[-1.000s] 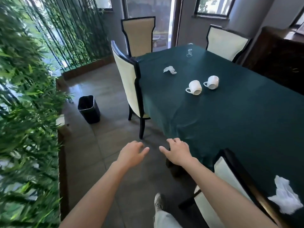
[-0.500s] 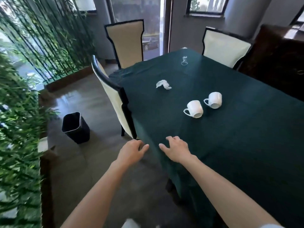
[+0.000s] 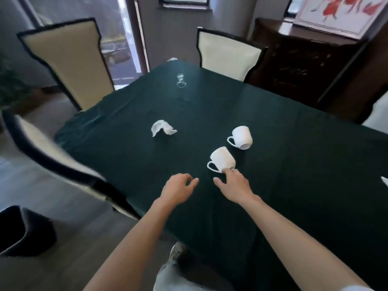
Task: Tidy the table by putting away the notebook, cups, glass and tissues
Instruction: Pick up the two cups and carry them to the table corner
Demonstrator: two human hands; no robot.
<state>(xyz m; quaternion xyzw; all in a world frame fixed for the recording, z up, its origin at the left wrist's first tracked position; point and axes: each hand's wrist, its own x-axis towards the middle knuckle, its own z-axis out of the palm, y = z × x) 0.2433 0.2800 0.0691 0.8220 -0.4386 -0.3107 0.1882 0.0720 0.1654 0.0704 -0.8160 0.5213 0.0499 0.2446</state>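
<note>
Here, a table under a dark green cloth [image 3: 283, 164] fills most of my view, its fabric hanging over the near edge by my legs. My left hand [image 3: 178, 191] hovers above the cloth with its fingers loosely curled and gripping nothing. My right hand [image 3: 234, 186] reaches out beside it, spread and empty, with fingertips [image 3: 227, 171] at the rim of the nearer white ceramic cup [image 3: 222, 158], which lies on its side with the handle toward the left. A second white ceramic cup [image 3: 241, 136] lies tipped over just behind it, apart from the first. Further left on the cloth sits a crumpled white tissue [image 3: 162, 127], and well beyond it, toward the far end, a small clear glass [image 3: 181, 80]. At the right edge of the frame a scrap of white [image 3: 385, 180] shows, too cut off to identify. Cream upholstered chairs with black frames stand around the table: one at the far left [image 3: 65, 59], one at the far end [image 3: 227, 52], one close on my left [image 3: 52, 156]. A black waste bin [image 3: 21, 229] stands on the grey floor at lower left. A dark carved wooden cabinet [image 3: 304, 59] stands at the right, with a white picture with red marks [image 3: 336, 13] on it.
</note>
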